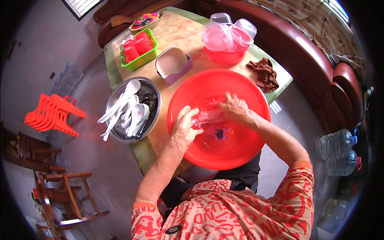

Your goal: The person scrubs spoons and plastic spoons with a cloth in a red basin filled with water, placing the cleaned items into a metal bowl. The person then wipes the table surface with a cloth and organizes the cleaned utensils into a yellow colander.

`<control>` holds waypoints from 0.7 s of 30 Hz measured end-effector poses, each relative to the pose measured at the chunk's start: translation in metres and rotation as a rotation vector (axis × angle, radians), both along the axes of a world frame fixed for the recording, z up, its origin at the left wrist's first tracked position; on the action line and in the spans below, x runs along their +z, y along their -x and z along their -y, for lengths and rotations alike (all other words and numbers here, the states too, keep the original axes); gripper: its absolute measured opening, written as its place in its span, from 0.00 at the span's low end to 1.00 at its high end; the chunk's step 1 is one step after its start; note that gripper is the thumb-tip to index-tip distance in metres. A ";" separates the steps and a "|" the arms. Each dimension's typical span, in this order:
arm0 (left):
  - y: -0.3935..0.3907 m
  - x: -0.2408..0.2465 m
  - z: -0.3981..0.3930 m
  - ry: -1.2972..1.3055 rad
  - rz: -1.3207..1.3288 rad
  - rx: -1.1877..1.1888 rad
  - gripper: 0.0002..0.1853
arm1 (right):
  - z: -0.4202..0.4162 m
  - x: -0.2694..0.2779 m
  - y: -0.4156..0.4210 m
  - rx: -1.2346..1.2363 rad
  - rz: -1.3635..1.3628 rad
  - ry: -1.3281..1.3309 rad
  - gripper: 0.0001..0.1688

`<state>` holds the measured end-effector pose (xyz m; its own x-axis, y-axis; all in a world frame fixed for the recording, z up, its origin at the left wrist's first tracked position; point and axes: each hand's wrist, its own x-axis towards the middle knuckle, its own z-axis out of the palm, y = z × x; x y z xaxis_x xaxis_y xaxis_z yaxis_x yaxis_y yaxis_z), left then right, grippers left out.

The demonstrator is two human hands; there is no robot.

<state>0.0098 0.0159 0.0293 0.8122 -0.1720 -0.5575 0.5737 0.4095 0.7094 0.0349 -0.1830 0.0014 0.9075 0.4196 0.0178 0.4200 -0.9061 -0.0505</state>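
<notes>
A large red plastic basin [192, 87] holding water stands before me at the table's near edge. In it lies a wet, pale pinkish cloth [210, 116], stretched between my hands. My left hand [185, 127] is at the basin's left side, thumb and fingers spread around the cloth's near end without closing on it. Slightly blurred, my right hand [236, 109] grips the cloth's other end, and its palm and fingers hide part of it. A dark blue printed figure [221, 134] shows on the basin's bottom.
Left of the basin, a metal bowl [156, 96] holds white spoons and ladles. Farther back are a purple-and-white container [172, 64], a green basket [139, 62] of red cups, and a red tub [225, 57] with clear plastic bowls. A crumpled brown cloth [265, 75] lies right.
</notes>
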 end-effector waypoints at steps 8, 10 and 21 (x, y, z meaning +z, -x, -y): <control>-0.001 -0.024 0.000 0.070 -0.098 -0.144 0.24 | -0.015 0.077 0.014 0.293 -0.375 -0.742 0.09; 0.004 -0.009 0.007 0.220 0.007 -0.177 0.25 | -0.014 0.095 0.022 0.187 -0.540 -0.993 0.12; -0.011 -0.009 0.016 0.723 0.069 -0.057 0.20 | -0.039 0.062 0.028 0.256 0.237 -0.725 0.08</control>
